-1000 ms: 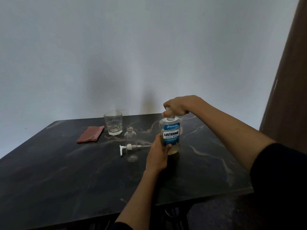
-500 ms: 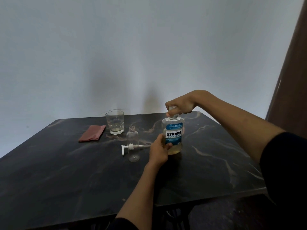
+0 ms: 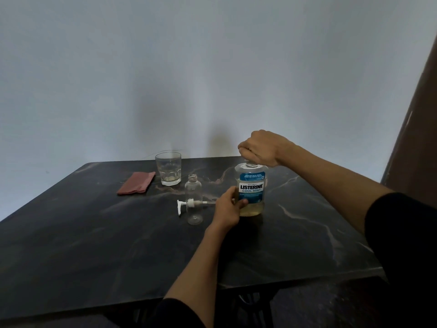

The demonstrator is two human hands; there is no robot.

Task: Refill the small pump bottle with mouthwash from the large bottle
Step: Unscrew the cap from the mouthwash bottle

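Note:
The large Listerine mouthwash bottle (image 3: 251, 189) stands upright on the dark marble table (image 3: 118, 245), a little yellowish liquid in its bottom. My left hand (image 3: 228, 210) grips its lower left side. My right hand (image 3: 260, 147) is curled over its top, covering the cap. To the left stands the small clear bottle (image 3: 194, 201), uncapped and seemingly empty. Its white pump head (image 3: 186, 205) with the dip tube lies flat on the table behind it.
A drinking glass (image 3: 168, 168) with a trace of liquid stands at the back of the table. A folded reddish cloth (image 3: 137, 183) lies to its left. A brown panel (image 3: 416, 129) rises at the right edge.
My right hand stays curled over the cap and has shifted slightly on it. My left hand keeps hold of the large bottle. The view has shifted a little.

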